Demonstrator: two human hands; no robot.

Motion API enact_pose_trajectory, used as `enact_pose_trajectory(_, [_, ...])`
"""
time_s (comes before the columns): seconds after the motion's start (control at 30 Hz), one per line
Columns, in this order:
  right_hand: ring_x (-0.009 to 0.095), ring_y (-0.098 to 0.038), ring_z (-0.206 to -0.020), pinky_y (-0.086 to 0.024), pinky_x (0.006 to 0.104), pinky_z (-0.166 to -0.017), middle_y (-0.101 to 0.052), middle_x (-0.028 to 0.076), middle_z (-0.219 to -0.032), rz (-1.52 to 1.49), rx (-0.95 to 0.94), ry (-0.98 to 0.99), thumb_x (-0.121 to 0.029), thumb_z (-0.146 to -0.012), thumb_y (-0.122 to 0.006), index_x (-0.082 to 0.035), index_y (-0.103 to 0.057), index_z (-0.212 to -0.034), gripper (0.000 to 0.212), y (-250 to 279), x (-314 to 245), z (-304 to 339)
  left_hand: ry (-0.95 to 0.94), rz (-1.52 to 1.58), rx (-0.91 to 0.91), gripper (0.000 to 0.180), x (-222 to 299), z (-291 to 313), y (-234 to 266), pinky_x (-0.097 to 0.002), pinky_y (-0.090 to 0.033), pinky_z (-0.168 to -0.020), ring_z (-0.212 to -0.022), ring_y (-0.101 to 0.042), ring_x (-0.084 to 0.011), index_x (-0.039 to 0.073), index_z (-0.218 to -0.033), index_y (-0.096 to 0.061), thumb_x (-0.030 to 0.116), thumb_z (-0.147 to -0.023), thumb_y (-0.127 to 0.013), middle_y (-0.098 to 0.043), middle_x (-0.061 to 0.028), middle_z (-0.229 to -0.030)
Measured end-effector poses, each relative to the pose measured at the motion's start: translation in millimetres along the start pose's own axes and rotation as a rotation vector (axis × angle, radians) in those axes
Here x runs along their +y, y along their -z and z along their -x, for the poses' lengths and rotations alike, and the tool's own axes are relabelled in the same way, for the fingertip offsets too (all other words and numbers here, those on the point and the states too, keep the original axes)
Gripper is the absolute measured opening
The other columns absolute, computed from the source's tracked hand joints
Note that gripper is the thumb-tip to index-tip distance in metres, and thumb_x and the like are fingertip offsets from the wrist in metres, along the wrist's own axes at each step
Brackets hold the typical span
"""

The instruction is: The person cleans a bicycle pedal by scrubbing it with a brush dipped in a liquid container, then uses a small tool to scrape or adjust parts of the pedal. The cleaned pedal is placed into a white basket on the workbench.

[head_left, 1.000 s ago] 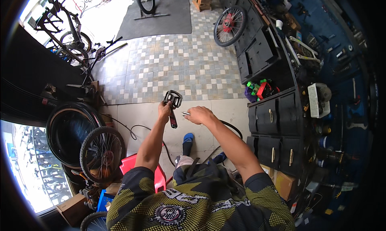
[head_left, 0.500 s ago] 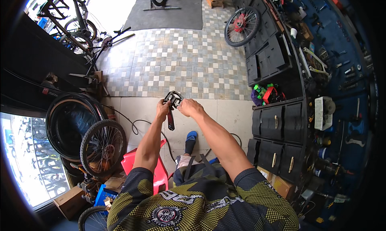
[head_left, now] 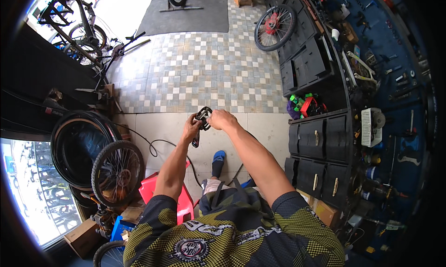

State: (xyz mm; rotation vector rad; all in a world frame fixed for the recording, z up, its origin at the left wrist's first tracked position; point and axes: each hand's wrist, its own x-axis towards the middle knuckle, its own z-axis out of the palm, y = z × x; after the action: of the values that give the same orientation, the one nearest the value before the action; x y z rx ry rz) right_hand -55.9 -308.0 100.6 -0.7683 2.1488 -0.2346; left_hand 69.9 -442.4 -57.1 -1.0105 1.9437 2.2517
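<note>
Out in front of me, above the pale floor tiles, I hold a black bicycle pedal (head_left: pixel 204 113) attached to a dark crank arm (head_left: pixel 196 140). My left hand (head_left: pixel 191 128) is closed around the crank arm close to the pedal, and the arm's lower end pokes out beneath it. From the other side, my right hand (head_left: pixel 221 120) grips the pedal's right edge with its fingers curled. Those fingertips are partly hidden behind the hand and the pedal.
A red plastic chair (head_left: pixel 185 203) stands by my left side. Bicycle wheels (head_left: pixel 118 173) and tyres lean at the left. Black drawer cabinets (head_left: pixel 312 139) line the right, below a blue tool wall (head_left: pixel 404 123). A black hose (head_left: pixel 160 141) crosses the floor; another wheel (head_left: pixel 275 28) leans farther off.
The pedal and crank arm have tilted in my hands; less of the crank arm shows below my left hand. My right hand stays at the pedal. The whole view has shifted slightly.
</note>
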Motion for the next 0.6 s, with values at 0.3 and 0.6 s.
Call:
enact_pose_trajectory(0.3, [0.036,-0.071,-0.108,-0.057,0.0478,-0.094,-0.074,0.018,-0.118,0.133,0.168,-0.116,-0.038,-0.1,-0.061,-0.003,-0.076,-0.111,0.04,20,-2,-2,-0.205,-0.268,0.084,0.045,-4,-4,-5,-0.0368,-0.052,-0.071,-0.08,-0.063,-0.0209,0.012,-0.129,-0.067,0.015,-0.084,-0.075,-0.067,-0.0086,-0.092])
enact_pose_trajectory(0.6, [0.032,-0.075,-0.1,-0.061,0.0418,-0.08,-0.077,0.017,-0.107,0.054,-0.221,-0.04,-0.04,-0.095,-0.063,-0.003,-0.079,-0.099,0.04,38,-6,7,-0.45,-0.635,0.234,0.038,26,14,-13,-0.0415,-0.049,-0.097,-0.119,-0.055,-0.0357,0.014,-0.106,-0.08,-0.007,-0.08,-0.062,-0.053,-0.0169,-0.12])
